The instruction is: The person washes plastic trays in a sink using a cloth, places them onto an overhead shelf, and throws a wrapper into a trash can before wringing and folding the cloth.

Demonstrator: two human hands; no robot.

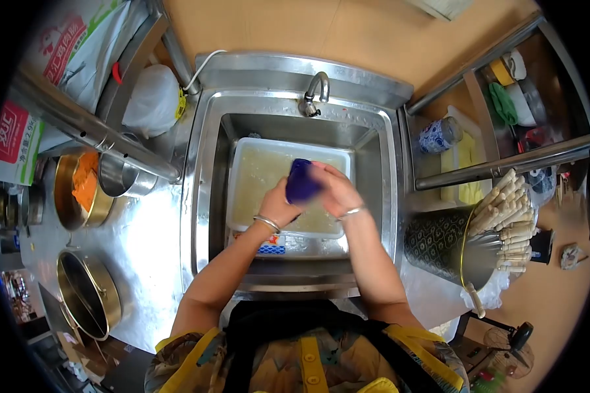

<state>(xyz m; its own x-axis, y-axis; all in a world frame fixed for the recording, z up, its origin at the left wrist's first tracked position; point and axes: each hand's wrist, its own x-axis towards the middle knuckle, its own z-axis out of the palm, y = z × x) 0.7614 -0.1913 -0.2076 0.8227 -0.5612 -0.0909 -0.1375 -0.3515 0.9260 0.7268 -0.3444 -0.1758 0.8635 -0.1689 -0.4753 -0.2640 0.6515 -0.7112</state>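
Note:
Over the sink (367, 229), my left hand (282, 207) is closed around the near left side of a smooth, dark purple-blue object (301, 182). Its lower part is blurred, and I cannot make out its exact kind. On the other side, my right hand (335, 190) touches the object's right edge with bent fingers, partly smeared by motion. Below both hands, a white plastic tub (233, 190) of cloudy yellowish liquid sits in the basin. A blue-and-white patterned packet (270, 249) lies by the tub's near edge.
A faucet (314, 92) rises behind the basin. Brass-coloured pots (88, 295) and a steel pot (121, 173) stand on the left counter. To the right, a black patterned bucket (439, 245) lies tilted with several wooden-handled tools (508, 216). Metal shelf rails (505, 164) flank both sides.

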